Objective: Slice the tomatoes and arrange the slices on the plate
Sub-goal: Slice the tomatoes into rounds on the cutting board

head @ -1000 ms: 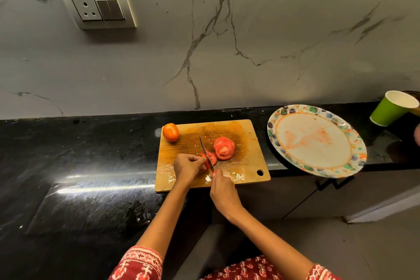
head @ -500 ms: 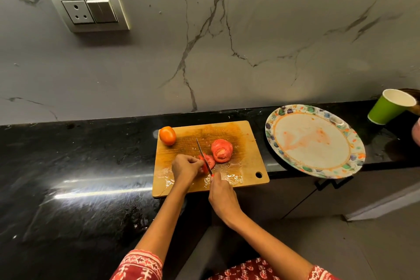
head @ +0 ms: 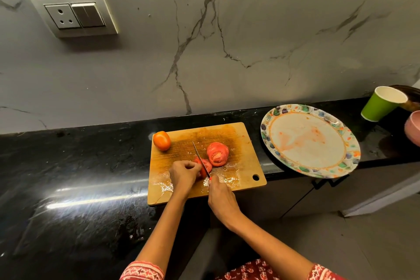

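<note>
On the wooden cutting board (head: 245, 150) my left hand (head: 183, 173) holds a cut tomato piece (head: 207, 164) with curled fingers. My right hand (head: 220, 195) grips a knife (head: 201, 158) whose thin blade stands in that piece, pointing away from me. A pile of cut tomato slices (head: 217, 153) lies just right of the blade. One whole orange tomato (head: 161, 140) sits at the board's far left corner. The plate (head: 310, 141) with a coloured rim and an orange smear lies to the right, holding no slices.
A green paper cup (head: 381, 103) stands at the back right, with a pink bowl edge (head: 413, 126) beside it. The plate overhangs the black counter's (head: 68, 166) front edge. Juice wets the board's near side. A wall socket (head: 72, 13) is on the marble backsplash.
Both hands and the knife stay on the tomato piece; the blade has shifted only slightly. The camera view has drifted a little.
</note>
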`<act>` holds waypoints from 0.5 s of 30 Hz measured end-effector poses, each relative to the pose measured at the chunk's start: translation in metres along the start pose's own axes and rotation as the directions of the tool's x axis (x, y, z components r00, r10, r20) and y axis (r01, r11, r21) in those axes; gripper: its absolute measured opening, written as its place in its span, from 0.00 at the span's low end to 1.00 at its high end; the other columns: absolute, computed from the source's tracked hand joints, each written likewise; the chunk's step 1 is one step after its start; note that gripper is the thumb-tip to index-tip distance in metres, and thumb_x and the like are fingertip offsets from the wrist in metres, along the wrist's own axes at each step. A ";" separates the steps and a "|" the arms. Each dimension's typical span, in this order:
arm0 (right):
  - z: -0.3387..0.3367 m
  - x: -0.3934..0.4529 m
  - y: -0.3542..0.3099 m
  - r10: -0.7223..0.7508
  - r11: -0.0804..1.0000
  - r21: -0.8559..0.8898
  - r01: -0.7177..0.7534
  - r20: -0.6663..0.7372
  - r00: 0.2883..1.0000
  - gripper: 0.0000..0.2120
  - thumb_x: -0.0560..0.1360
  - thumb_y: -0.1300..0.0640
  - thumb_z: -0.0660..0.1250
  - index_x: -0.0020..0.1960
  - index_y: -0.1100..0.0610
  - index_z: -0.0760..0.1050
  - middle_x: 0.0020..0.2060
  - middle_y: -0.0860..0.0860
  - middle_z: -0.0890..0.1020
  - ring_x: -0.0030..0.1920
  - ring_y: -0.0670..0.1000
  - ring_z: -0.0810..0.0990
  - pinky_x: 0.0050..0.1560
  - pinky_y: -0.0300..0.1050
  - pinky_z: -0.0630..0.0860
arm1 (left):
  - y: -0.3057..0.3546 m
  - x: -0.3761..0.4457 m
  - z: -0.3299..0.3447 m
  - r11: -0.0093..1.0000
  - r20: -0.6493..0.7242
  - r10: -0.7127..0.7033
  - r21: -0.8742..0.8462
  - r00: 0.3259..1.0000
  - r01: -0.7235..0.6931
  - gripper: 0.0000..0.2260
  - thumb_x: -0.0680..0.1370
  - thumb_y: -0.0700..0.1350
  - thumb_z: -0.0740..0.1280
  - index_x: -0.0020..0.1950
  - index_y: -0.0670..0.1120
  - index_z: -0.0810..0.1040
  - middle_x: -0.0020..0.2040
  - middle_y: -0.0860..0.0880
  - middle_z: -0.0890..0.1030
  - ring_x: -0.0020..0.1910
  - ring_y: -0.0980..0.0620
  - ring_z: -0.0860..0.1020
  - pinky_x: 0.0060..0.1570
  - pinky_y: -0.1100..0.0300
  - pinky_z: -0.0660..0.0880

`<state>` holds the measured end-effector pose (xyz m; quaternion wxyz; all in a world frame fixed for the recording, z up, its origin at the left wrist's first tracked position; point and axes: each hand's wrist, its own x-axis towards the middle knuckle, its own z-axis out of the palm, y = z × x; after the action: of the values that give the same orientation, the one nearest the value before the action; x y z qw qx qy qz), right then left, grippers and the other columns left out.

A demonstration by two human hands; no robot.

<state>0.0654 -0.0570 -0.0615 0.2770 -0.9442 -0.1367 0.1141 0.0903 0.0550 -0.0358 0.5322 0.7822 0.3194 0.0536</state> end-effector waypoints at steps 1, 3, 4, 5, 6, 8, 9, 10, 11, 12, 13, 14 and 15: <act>-0.001 0.000 0.000 -0.004 1.000 0.006 0.004 0.001 1.000 0.09 0.81 0.61 0.50 0.58 0.60 0.65 0.47 0.59 0.79 0.48 0.60 0.79 0.40 0.49 0.68 | -0.002 0.000 0.000 1.000 0.005 0.009 -0.010 1.000 -0.009 0.11 0.70 0.39 0.72 0.29 0.50 0.79 0.31 0.48 0.82 0.34 0.49 0.82 0.40 0.56 0.80; -0.001 0.000 -0.001 -0.011 1.000 0.027 0.012 -0.004 1.000 0.09 0.81 0.61 0.49 0.57 0.61 0.65 0.47 0.59 0.79 0.48 0.60 0.78 0.40 0.47 0.66 | -0.005 0.000 -0.001 0.998 0.018 -0.001 -0.058 1.000 0.002 0.09 0.70 0.39 0.72 0.30 0.49 0.80 0.31 0.47 0.82 0.33 0.50 0.82 0.39 0.57 0.78; -0.002 0.000 -0.003 -0.015 0.999 0.034 0.015 -0.003 1.000 0.10 0.81 0.60 0.49 0.58 0.61 0.65 0.47 0.59 0.79 0.48 0.60 0.78 0.40 0.47 0.66 | -0.007 -0.001 -0.002 0.995 0.028 -0.020 -0.093 0.999 0.023 0.09 0.70 0.39 0.72 0.31 0.48 0.80 0.31 0.46 0.82 0.32 0.51 0.81 0.37 0.59 0.77; -0.001 -0.001 -0.004 -0.022 0.999 0.036 0.022 -0.001 1.000 0.11 0.82 0.59 0.48 0.58 0.61 0.65 0.47 0.59 0.79 0.48 0.60 0.78 0.40 0.47 0.66 | -0.009 -0.001 -0.003 0.991 0.037 -0.044 -0.124 0.998 0.048 0.08 0.71 0.39 0.72 0.32 0.47 0.81 0.30 0.46 0.82 0.32 0.52 0.81 0.36 0.60 0.76; -0.001 -0.003 -0.005 -0.030 0.999 0.036 0.029 0.003 1.000 0.11 0.82 0.57 0.48 0.59 0.60 0.65 0.48 0.59 0.79 0.48 0.60 0.79 0.40 0.47 0.66 | -0.010 -0.002 -0.004 0.985 0.046 -0.075 -0.152 0.996 0.081 0.06 0.71 0.39 0.71 0.34 0.45 0.81 0.30 0.47 0.82 0.31 0.53 0.80 0.35 0.62 0.75; -0.001 -0.006 -0.008 -0.037 0.999 0.038 0.036 0.013 0.999 0.12 0.82 0.56 0.47 0.58 0.60 0.65 0.49 0.58 0.79 0.49 0.59 0.79 0.41 0.47 0.67 | -0.010 -0.002 -0.005 0.970 0.065 -0.124 -0.204 0.990 0.134 0.05 0.72 0.39 0.71 0.35 0.43 0.82 0.28 0.48 0.81 0.30 0.53 0.80 0.35 0.63 0.76; -0.001 -0.008 -0.008 -0.037 0.999 0.039 0.037 0.015 0.999 0.12 0.83 0.56 0.47 0.59 0.60 0.65 0.49 0.58 0.79 0.50 0.59 0.79 0.42 0.48 0.69 | -0.011 -0.001 -0.006 0.964 0.072 -0.136 -0.220 0.988 0.149 0.06 0.72 0.38 0.71 0.34 0.43 0.81 0.27 0.49 0.81 0.30 0.53 0.80 0.36 0.62 0.76; -0.001 -0.009 -0.009 -0.037 0.999 0.038 0.036 0.014 0.999 0.12 0.83 0.55 0.47 0.59 0.60 0.65 0.49 0.58 0.79 0.50 0.59 0.79 0.43 0.49 0.70 | -0.012 -0.001 -0.007 0.961 0.080 -0.143 -0.229 0.986 0.158 0.07 0.72 0.38 0.71 0.33 0.44 0.81 0.27 0.50 0.81 0.30 0.53 0.80 0.37 0.61 0.77; 0.000 -0.009 -0.010 -0.041 0.998 0.036 0.041 0.009 0.999 0.13 0.83 0.55 0.47 0.59 0.60 0.65 0.49 0.58 0.79 0.50 0.59 0.79 0.43 0.49 0.71 | -0.012 0.000 -0.008 0.958 0.088 -0.146 -0.236 0.985 0.163 0.09 0.72 0.38 0.71 0.32 0.44 0.80 0.26 0.51 0.81 0.30 0.53 0.80 0.38 0.60 0.77; -0.001 -0.010 -0.011 -0.045 0.999 0.028 0.044 0.012 0.999 0.13 0.83 0.55 0.46 0.59 0.60 0.65 0.49 0.58 0.79 0.50 0.58 0.79 0.43 0.49 0.71 | -0.013 0.000 -0.009 0.956 0.094 -0.147 -0.242 0.985 0.166 0.09 0.72 0.38 0.71 0.31 0.44 0.80 0.26 0.51 0.81 0.30 0.53 0.80 0.39 0.59 0.77; -0.001 -0.011 -0.011 -0.050 0.999 0.016 0.050 0.012 0.999 0.13 0.83 0.55 0.46 0.59 0.59 0.65 0.49 0.57 0.79 0.50 0.58 0.79 0.43 0.48 0.71 | -0.013 0.001 -0.010 0.956 0.097 -0.147 -0.243 0.984 0.166 0.09 0.72 0.38 0.71 0.31 0.44 0.80 0.27 0.51 0.81 0.30 0.53 0.80 0.39 0.58 0.77; -0.001 -0.011 -0.010 -0.054 0.999 -0.004 0.054 0.011 0.998 0.13 0.83 0.55 0.46 0.59 0.59 0.65 0.49 0.57 0.79 0.50 0.58 0.79 0.42 0.48 0.70 | -0.014 0.001 -0.010 0.957 0.096 -0.148 -0.237 0.984 0.167 0.09 0.72 0.39 0.71 0.31 0.44 0.80 0.27 0.51 0.81 0.30 0.53 0.80 0.40 0.58 0.78; -0.001 -0.011 -0.009 -0.066 0.997 -0.029 0.067 0.008 0.998 0.12 0.83 0.56 0.46 0.60 0.59 0.64 0.49 0.57 0.79 0.50 0.58 0.79 0.43 0.48 0.71 | -0.013 0.001 -0.011 0.960 0.095 -0.147 -0.226 0.985 0.165 0.08 0.72 0.39 0.71 0.31 0.44 0.80 0.28 0.50 0.82 0.31 0.52 0.80 0.41 0.57 0.78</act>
<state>0.0535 -0.0534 -0.0542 0.2665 -0.9427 -0.1706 0.1059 0.0807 0.0675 -0.0430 0.6347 0.6883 0.3510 0.0183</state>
